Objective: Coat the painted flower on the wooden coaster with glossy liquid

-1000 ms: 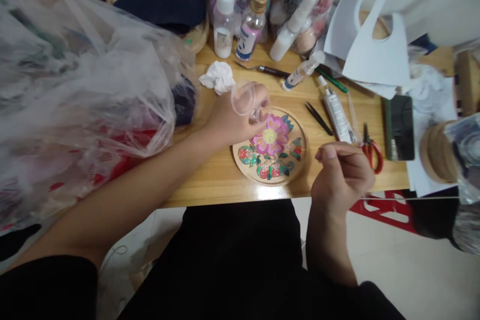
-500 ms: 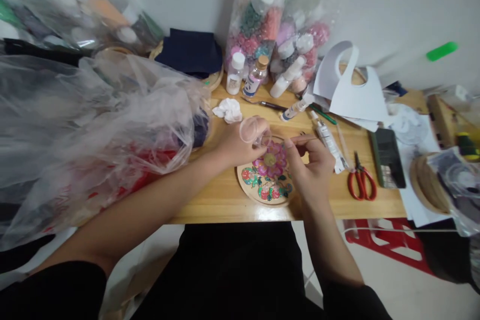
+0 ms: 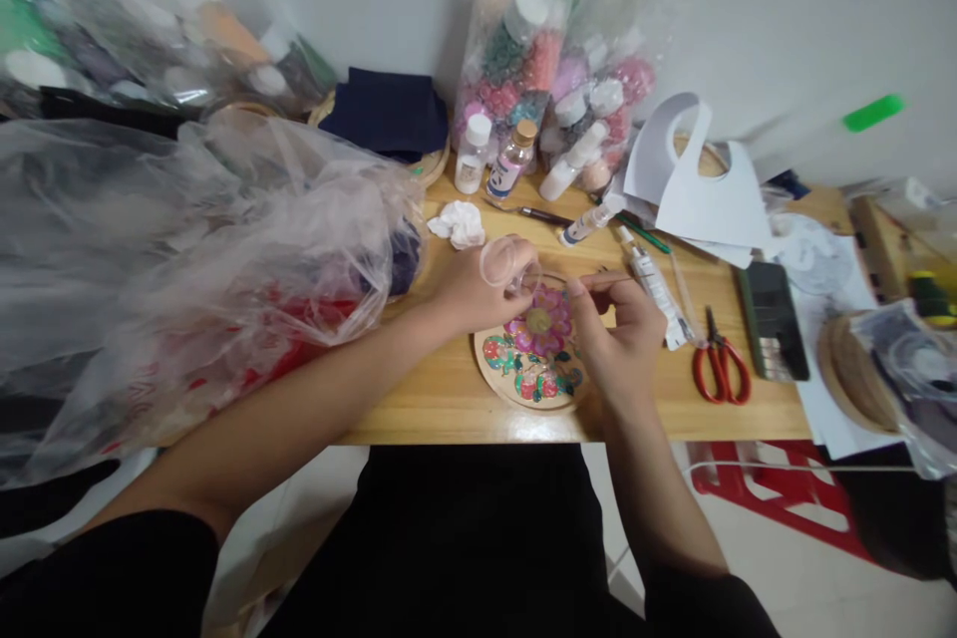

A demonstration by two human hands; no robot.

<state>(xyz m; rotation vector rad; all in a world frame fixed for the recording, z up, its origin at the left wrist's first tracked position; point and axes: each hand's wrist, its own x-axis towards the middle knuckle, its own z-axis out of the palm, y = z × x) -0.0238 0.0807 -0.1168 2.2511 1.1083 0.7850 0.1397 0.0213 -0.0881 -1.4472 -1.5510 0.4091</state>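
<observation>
My left hand (image 3: pixel 489 284) is closed around a small clear plastic cup (image 3: pixel 498 262), tipped over the upper left edge of a round wooden board (image 3: pixel 493 387). Whatever is inside the cup is too faint to make out. A pink and purple flower (image 3: pixel 539 321) with a yellow centre decorates the board, with red and green motifs (image 3: pixel 527 382) below it. At the board's right side, my right hand (image 3: pixel 622 324) pinches a thin stick (image 3: pixel 609 277). Its tip is hard to see near the flower and the cup's rim.
Crumpled tissue (image 3: pixel 458 222), a white-capped bottle (image 3: pixel 473 155) and a gold-capped bottle (image 3: pixel 509 161) stand behind my hands. To the right lie a white tube (image 3: pixel 658 289), red-handled pliers (image 3: pixel 722 369) and a phone (image 3: pixel 776 319). Plastic bags (image 3: pixel 246 229) crowd the left.
The camera view has shifted slightly. Both hands, the cup and the stick keep nearly the same places over the board.
</observation>
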